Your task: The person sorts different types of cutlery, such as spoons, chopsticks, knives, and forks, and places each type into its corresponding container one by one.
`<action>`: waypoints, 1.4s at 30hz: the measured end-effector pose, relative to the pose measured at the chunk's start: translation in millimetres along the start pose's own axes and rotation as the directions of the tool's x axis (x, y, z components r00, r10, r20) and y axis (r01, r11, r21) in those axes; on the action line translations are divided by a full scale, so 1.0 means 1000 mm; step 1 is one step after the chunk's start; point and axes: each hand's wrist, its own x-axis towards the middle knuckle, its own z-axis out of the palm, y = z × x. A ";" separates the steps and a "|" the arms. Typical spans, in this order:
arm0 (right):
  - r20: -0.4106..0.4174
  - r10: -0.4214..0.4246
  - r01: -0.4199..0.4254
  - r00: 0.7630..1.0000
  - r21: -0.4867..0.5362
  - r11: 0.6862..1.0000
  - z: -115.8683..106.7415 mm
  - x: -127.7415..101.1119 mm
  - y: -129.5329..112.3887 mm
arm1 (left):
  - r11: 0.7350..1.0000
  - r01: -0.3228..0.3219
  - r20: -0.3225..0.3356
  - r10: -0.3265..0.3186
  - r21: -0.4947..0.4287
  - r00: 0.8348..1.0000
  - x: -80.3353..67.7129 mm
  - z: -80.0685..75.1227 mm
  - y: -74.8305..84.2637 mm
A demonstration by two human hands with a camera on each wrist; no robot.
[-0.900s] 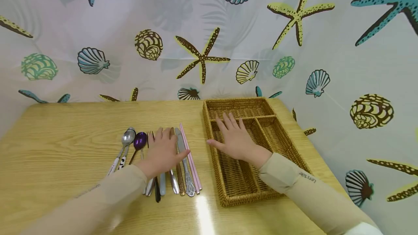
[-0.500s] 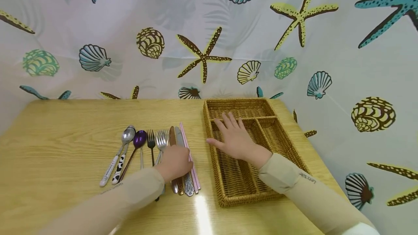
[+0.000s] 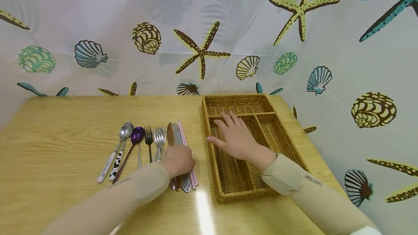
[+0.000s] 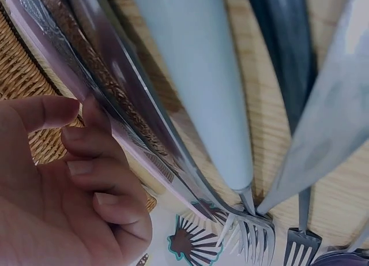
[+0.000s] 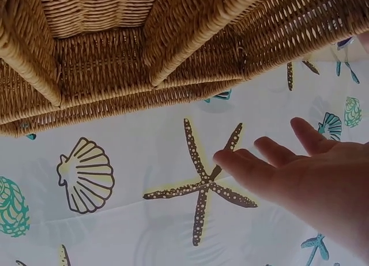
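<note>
My left hand [image 3: 177,159] lies curled over the handles at the right end of a cutlery row on the wooden table [image 3: 65,119]. In the left wrist view its fingertips [image 4: 81,133] pinch the edge of the pink chopsticks [image 4: 135,148], next to a patterned knife handle [image 4: 86,52]. The chopsticks [image 3: 181,130] lie beside two knives [image 3: 173,135]. My right hand [image 3: 236,137] rests flat with straight fingers on the divider of a wicker cutlery tray [image 3: 241,194]. The right wrist view shows its spread fingers [image 5: 259,162] under the tray's weave [image 5: 115,58].
Left of the knives lie silver forks [image 3: 160,136], a black fork [image 3: 148,135], a purple spoon [image 3: 137,135] and two spoons with white handles [image 3: 125,131]. A pale blue handle [image 4: 202,75] shows close up. A shell-print curtain [image 3: 202,46] backs the table.
My left hand slid back from lying flat over the cutlery and curled up over the knife and chopstick handles. The right hand stayed on the tray.
</note>
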 end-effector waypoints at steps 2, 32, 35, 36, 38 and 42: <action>-0.005 -0.005 0.005 1.000 -0.005 1.000 0.000 -0.001 0.001 | 1.000 0.005 0.002 -0.005 0.007 1.000 0.001 0.001 0.000; 0.020 -0.046 0.046 0.999 -0.009 0.999 0.000 -0.007 -0.002 | 0.973 0.121 0.096 -0.103 -0.199 0.990 0.025 -0.010 -0.001; 0.012 -0.058 0.059 0.998 -0.022 0.998 -0.001 -0.007 -0.002 | 0.973 0.127 0.097 -0.110 -0.191 0.989 0.027 -0.011 -0.001; 0.011 -0.060 0.060 0.998 -0.025 0.998 -0.001 -0.007 -0.003 | 0.975 0.129 0.093 -0.114 -0.179 0.989 0.028 -0.011 0.000; 0.010 -0.062 0.062 0.998 -0.028 0.998 -0.001 -0.007 -0.004 | 0.982 0.133 0.077 -0.124 -0.132 0.989 0.029 -0.010 0.002; 0.017 -0.060 0.060 0.998 -0.026 0.998 -0.001 -0.008 -0.006 | 0.989 0.147 0.048 -0.148 0.022 0.988 0.031 -0.007 0.010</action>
